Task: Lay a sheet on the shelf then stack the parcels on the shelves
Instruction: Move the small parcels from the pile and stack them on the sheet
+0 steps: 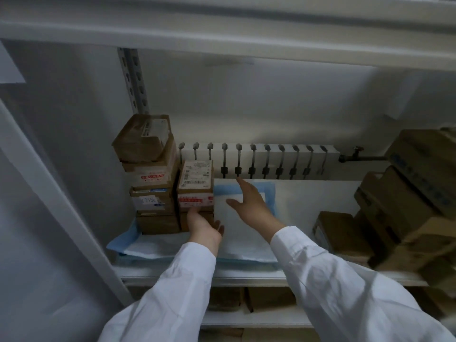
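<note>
A white sheet with a blue border (246,233) lies flat on the left part of the shelf (308,193). On its left end stands a tall stack of brown parcels (150,176). Beside it is a shorter stack topped by a labelled parcel (196,185). My left hand (203,224) touches the front of this shorter stack, fingers under the top parcel's lower edge, not gripping. My right hand (249,204) hovers open over the sheet just right of that parcel, fingers spread and holding nothing.
Large brown boxes (404,208) are piled on the right side of the shelf. A white radiator (259,160) with a pipe runs behind the shelf. A perforated metal upright (134,80) stands at the back left. More boxes (246,298) sit on the shelf below.
</note>
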The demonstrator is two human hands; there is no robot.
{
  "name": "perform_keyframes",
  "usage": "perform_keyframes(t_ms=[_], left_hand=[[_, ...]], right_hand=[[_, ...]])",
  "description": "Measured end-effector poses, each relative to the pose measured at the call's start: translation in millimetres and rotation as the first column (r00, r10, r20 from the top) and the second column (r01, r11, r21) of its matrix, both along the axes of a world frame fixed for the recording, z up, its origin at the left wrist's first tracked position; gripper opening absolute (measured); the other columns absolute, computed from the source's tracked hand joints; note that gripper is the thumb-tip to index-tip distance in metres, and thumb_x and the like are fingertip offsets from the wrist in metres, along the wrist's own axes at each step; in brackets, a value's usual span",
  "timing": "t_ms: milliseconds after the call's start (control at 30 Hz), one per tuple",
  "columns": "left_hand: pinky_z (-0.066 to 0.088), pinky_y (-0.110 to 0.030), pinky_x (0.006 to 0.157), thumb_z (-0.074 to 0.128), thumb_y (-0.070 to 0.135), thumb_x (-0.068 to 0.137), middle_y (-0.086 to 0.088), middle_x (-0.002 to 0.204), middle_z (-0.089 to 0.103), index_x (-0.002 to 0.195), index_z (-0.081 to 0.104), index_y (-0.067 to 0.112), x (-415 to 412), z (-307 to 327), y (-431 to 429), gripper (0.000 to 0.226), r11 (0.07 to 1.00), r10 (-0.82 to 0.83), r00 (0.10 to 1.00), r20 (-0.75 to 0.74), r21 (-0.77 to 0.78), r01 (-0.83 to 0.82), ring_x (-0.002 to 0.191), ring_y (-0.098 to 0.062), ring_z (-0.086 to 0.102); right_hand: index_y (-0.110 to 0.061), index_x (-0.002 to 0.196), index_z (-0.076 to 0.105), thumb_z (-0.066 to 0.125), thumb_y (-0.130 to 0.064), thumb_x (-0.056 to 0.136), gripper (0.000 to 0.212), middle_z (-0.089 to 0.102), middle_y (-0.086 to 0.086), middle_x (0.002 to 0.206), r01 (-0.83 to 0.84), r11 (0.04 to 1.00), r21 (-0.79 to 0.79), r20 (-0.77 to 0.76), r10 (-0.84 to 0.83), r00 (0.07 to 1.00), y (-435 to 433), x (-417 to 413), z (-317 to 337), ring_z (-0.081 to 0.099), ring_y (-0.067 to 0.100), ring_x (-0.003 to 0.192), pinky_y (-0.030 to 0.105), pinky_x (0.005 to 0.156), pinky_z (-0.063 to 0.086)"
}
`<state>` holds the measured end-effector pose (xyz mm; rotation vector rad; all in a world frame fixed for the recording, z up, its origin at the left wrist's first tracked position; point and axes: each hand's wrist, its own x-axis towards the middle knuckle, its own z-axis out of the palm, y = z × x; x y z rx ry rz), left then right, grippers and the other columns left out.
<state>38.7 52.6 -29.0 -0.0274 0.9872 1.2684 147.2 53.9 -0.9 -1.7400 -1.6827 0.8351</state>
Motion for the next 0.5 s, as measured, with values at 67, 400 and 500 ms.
perform_keyframes(t_ms=[67,400,500], left_hand=[[0.041,-0.033,0.087,0.044,0.039,0.090,-0.010,0.101,0.056,0.111,0.052,0.013,25.4,2.1,-6.3,0.034,0.997,-0.055,0.998,-0.030,-0.057,0.054,0.084,-0.024,0.053],[0.038,-0.027,0.063,0.039,0.022,0.093,-0.009,0.080,0.051,0.080,0.050,0.004,133.3,-4.4,-26.0,0.025,0.934,-0.355,0.935,-0.021,-0.056,0.354,0.070,-0.021,0.049],[0.041,-0.029,0.071,0.040,0.022,0.094,-0.011,0.084,0.053,0.083,0.051,0.003,162.8,-7.2,-33.4,0.025,0.903,-0.429,0.902,-0.044,-0.047,0.427,0.072,-0.022,0.050]], right_hand=[[-0.019,0.148,0.028,0.055,-0.028,0.095,0.060,0.026,0.005,0.156,0.050,0.999,0.010,0.012,-0.050,0.999,-9.9,25.9,-0.1,0.026,0.023,0.142,0.032,0.114,0.023],[-0.019,0.136,0.045,0.055,-0.032,0.092,0.048,0.045,0.008,0.140,0.402,0.915,-0.039,0.106,-0.396,0.912,-60.6,146.7,-18.3,0.048,0.026,0.124,0.037,0.103,0.043],[-0.023,0.127,0.050,0.049,-0.041,0.088,0.042,0.050,0.009,0.132,0.493,0.864,-0.099,0.190,-0.470,0.862,-69.2,176.6,-26.3,0.049,0.029,0.119,0.043,0.101,0.043]])
